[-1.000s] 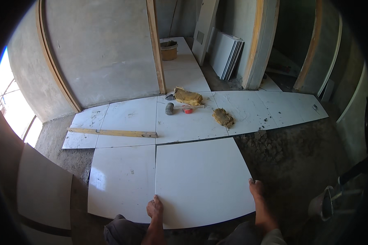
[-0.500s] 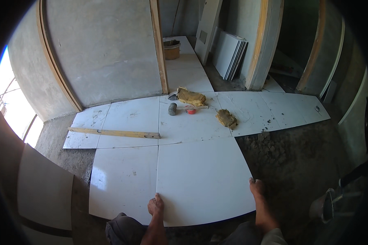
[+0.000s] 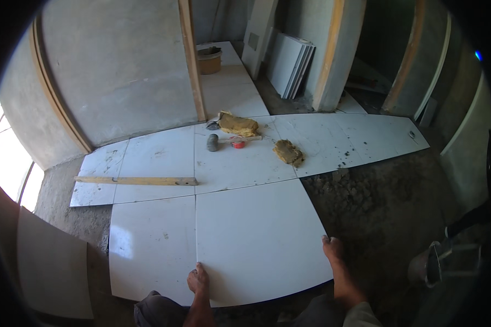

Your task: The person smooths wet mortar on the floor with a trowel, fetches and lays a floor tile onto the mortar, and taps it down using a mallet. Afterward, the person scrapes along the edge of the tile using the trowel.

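A large white tile [image 3: 259, 234] lies in front of me, beside another white tile [image 3: 153, 245] and against a row of tiles behind. At their joint is my left hand [image 3: 198, 280], fingers curled, one fingertip on the seam; what lies under the fingers is hidden. My right hand [image 3: 333, 249] grips the right edge of the large tile. Farther back on the tile row lie a grey mallet head [image 3: 212, 143] with a wooden handle, a red round object [image 3: 238, 143], two dirty yellow sponge-like pieces [image 3: 237, 124] [image 3: 287, 152] and a dark tool [image 3: 213, 126].
A wooden straightedge [image 3: 136, 180] lies on the left tiles. Rough bare floor [image 3: 371, 207] is at the right, with a metal bucket [image 3: 424, 264]. A loose tile [image 3: 52, 261] is at lower left; stacked tiles [image 3: 289, 65] lean by a doorway; a tub [image 3: 209, 62] stands behind.
The dark gap along the large tile's far edge has narrowed to a thin joint. Both hands stay on the tile. The whole view has shifted slightly as my head moved.
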`<state>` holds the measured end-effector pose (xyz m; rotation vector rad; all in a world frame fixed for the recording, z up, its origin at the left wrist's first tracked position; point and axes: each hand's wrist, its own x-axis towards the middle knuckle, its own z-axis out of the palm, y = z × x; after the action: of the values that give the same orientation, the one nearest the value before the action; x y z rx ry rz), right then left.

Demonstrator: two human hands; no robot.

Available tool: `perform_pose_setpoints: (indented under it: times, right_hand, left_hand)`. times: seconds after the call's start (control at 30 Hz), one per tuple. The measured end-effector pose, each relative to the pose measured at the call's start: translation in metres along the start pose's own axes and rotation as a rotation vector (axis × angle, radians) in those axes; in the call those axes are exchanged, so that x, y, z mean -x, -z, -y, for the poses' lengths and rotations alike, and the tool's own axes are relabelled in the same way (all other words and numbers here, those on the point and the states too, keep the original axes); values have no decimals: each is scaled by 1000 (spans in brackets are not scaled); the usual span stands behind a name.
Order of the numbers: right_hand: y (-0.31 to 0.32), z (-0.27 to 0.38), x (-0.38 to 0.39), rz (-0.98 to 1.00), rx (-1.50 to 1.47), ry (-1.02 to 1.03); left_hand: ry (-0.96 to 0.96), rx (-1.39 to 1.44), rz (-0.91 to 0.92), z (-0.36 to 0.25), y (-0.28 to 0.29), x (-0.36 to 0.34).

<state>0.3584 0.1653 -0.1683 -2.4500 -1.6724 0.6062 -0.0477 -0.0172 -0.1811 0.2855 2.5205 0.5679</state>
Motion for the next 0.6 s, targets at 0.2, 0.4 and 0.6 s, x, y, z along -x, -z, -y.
perform_pose_setpoints:
  times: [0.2,0.4,0.6]
  right_hand:
    - [-10,-4,-5,-58,24,41]
    - [-9,1,0,4,42,20]
    - [-28,2,-1,-14,-41,-31]
  left_hand:
    - [-80,-5,0,9,-13,-4]
    - [-142,-76,-9,16,-19,1]
    - [-256,-54,30,29,-19,13]
